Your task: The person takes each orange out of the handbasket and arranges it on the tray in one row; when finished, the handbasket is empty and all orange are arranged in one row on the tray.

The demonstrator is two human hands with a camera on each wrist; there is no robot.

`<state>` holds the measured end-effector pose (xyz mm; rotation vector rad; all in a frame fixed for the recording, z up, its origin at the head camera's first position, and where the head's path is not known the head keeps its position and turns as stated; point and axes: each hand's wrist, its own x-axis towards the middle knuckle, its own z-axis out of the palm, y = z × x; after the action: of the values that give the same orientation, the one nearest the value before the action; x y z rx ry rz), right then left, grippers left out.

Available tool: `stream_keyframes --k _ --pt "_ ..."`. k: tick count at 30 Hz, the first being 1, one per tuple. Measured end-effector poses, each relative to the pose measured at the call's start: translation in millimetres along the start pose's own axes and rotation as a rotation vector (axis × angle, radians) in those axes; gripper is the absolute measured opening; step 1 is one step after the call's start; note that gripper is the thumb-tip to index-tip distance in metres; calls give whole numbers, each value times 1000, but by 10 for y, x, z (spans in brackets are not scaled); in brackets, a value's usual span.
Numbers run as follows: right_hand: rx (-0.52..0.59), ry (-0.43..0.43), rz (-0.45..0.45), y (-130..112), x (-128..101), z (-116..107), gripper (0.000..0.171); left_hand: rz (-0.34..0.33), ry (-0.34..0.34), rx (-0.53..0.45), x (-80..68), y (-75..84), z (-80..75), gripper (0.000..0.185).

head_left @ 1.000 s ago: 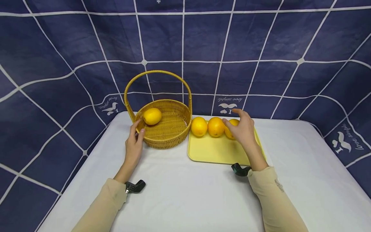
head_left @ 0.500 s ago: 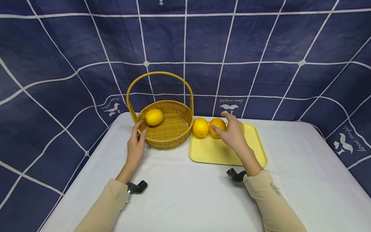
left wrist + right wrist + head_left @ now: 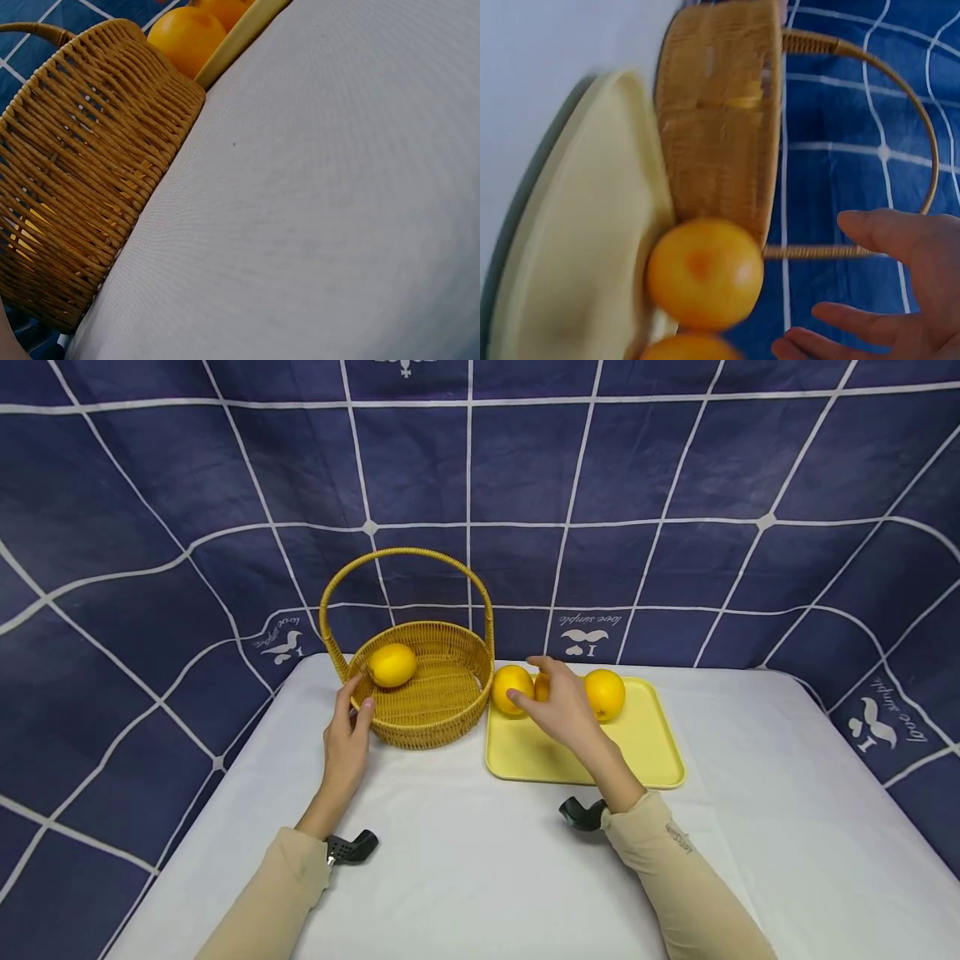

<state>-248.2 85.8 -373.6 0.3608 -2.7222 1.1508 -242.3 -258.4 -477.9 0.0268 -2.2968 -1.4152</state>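
My left hand (image 3: 347, 739) touches the left side of a round wicker basket (image 3: 420, 735), fingers and thumb at its rim. A lemon (image 3: 393, 665) lies inside, on the left. My right hand (image 3: 561, 706) hangs spread over the yellow tray (image 3: 637, 752), holding nothing. Three oranges stand in a row along the tray's back: the left orange (image 3: 510, 683), the middle orange (image 3: 541, 686), mostly hidden behind my hand, and the right orange (image 3: 604, 693). In the right wrist view, the thumb and fingers (image 3: 855, 321) are apart, clear of the nearest orange (image 3: 705, 274).
The basket's tall hoop handle (image 3: 405, 552) rises above its bowl, close to the tray's left edge. A white cloth (image 3: 465, 868) covers the table. Behind stands a dark blue curtain (image 3: 525, 460) with white grid lines.
My right hand has moved left along the row, from the right orange to in front of the middle one, uncovering the right orange. My left hand has stayed at the basket.
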Motion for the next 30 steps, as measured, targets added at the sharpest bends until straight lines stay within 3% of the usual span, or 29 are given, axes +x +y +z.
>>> stream_keyframes --k 12,22,30 --pt "77 -74 -110 -498 329 362 62 15 -13 -15 -7 31 -3 51" --pt "114 -126 -70 -709 528 777 63 -13 -10 -4 -29 0 -65 53" --pt "120 -106 15 -872 728 1022 64 6 -9 -14 -11 -1 -39 53"
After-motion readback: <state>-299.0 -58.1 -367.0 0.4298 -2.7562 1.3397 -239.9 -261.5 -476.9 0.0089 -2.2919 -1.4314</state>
